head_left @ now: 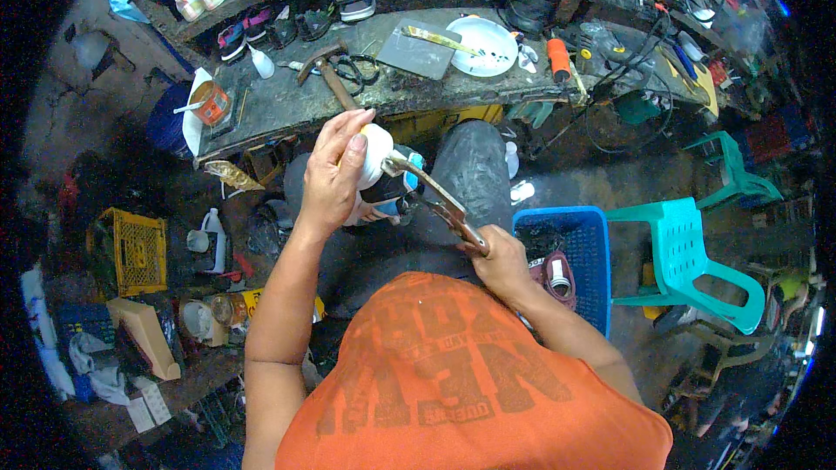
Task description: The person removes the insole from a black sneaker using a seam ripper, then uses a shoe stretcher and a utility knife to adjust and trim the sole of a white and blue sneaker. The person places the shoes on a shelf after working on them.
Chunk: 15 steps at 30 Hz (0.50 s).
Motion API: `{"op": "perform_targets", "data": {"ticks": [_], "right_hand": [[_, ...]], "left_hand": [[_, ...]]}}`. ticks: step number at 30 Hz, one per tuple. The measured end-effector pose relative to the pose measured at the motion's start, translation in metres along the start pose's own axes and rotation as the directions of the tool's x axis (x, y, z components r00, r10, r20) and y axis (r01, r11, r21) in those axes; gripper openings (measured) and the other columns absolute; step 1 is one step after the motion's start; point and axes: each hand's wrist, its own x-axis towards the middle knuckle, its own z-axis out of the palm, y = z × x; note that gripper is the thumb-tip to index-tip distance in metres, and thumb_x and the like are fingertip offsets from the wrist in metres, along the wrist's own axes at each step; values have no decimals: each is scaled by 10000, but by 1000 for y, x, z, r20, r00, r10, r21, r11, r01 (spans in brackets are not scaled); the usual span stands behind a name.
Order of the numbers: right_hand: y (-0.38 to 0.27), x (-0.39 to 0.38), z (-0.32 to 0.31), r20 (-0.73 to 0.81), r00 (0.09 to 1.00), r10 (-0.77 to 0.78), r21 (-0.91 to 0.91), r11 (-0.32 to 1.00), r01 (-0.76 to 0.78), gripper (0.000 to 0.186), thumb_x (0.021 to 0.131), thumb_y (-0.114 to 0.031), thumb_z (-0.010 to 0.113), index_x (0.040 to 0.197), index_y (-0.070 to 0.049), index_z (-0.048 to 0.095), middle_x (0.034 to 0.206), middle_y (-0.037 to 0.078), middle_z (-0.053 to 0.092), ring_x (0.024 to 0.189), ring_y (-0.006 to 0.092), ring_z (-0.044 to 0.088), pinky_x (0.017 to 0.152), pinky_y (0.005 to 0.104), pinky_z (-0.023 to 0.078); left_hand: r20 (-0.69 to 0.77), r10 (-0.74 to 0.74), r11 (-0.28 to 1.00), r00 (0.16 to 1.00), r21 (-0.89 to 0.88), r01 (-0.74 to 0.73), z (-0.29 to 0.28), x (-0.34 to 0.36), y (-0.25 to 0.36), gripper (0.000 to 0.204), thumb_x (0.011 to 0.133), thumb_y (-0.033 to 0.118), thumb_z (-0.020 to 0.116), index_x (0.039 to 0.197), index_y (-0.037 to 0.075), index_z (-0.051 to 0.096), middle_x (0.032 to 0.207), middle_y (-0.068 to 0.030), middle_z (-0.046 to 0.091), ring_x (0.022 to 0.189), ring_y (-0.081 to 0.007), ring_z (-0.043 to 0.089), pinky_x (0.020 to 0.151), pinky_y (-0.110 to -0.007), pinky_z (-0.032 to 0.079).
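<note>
Left hand: the left hand (333, 176) is cupped firmly around the near side of a white shoe (374, 155), apparently to steady it against the tool.
Right hand: the right hand (503, 263) is closed around the handles of long pliers (446, 207), well back from the nose, probably for more leverage.
Shoe: it sits between the two hands, against the left palm and over the lap, with blue and black parts below the white (which end faces up, I cannot tell).
Pliers: they slant from the right hand up to the shoe, their nose at its white edge; whether they bite on it is too small to tell.
Hammer: the hammer (336, 87) lies on the workbench (277, 113) just beyond the left fingertips, its handle toward them, perhaps for easy reach.
White bottle: the bottle (261, 62) stands farther out, left of the hammer (likely kept off the lap).
Blue basket: the basket (607, 252) is right beside the right hand, with a maroon shoe (559, 277) inside, seemingly serving as nearby storage.
</note>
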Motion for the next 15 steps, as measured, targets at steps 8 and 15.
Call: {"op": "perform_targets", "data": {"ticks": [8, 15], "right_hand": [[-4, -10, -41, -3, 997, 71, 302, 951, -67, 335, 869, -92, 762, 1200, -60, 720, 1010, 140, 753, 873, 229, 727, 782, 345, 552], [14, -21, -76, 163, 886, 433, 586, 680, -440, 164, 946, -132, 704, 1080, -38, 722, 805, -73, 591, 723, 36, 489, 655, 228, 411]], "left_hand": [[-211, 85, 996, 974, 28, -81, -23, 18, 6, 446, 1083, 301, 453, 1280, -47, 650, 1256, -171, 668, 1199, -253, 606, 1062, -348, 426], [-232, -308, 698, 923, -714, 54, -93, 23, 10, 555, 1100, 391, 305, 1406, -34, 489, 1307, -225, 631, 1186, -335, 637, 1034, -444, 509]]}}
